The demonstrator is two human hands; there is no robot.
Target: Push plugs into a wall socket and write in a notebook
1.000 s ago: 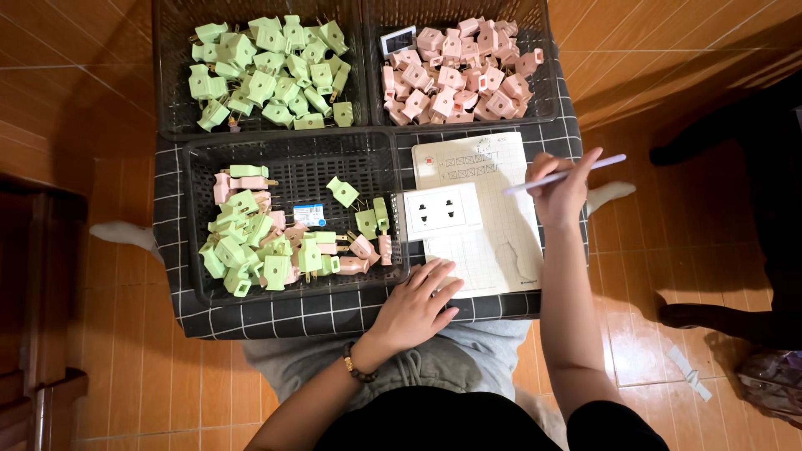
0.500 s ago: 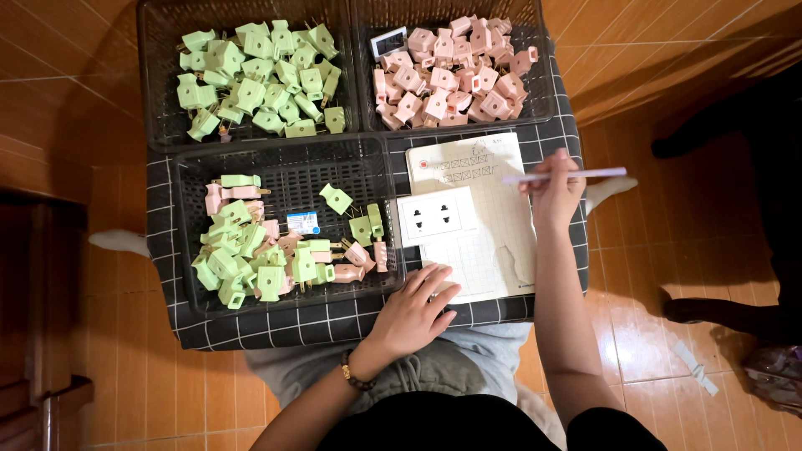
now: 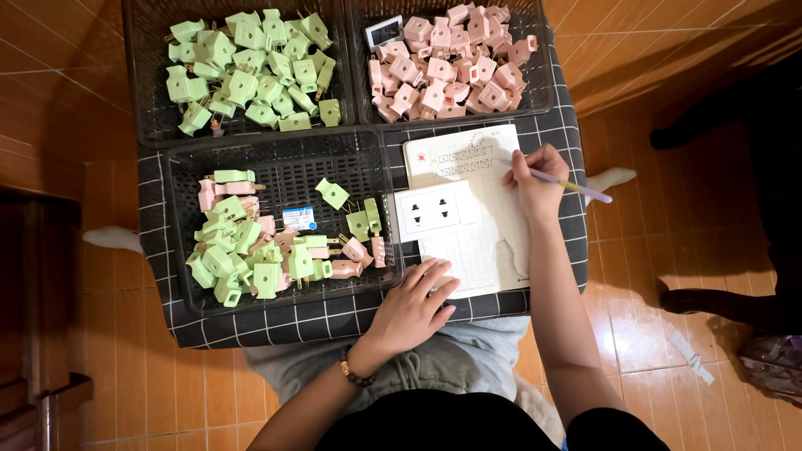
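At twelve o'clock the frame cuts off our two dark mesh plastic baskets, one of pale green plastic plugs [image 3: 251,63] and one of pink plastic plugs [image 3: 451,63], and we cannot read the marks on our white gridded paper notebook [image 3: 476,209] lying on the black checked cloth [image 3: 251,321]. At nine o'clock of it our third dark mesh basket [image 3: 284,167] holds mixed green and pink plugs, with a white square socket plate [image 3: 434,210] between. Our left hand [image 3: 413,305] rests flat, fingers spread, on the notebook's six o'clock edge, while our right hand [image 3: 535,179] is pinched around a slim lilac pen [image 3: 560,182], its tip on the page.
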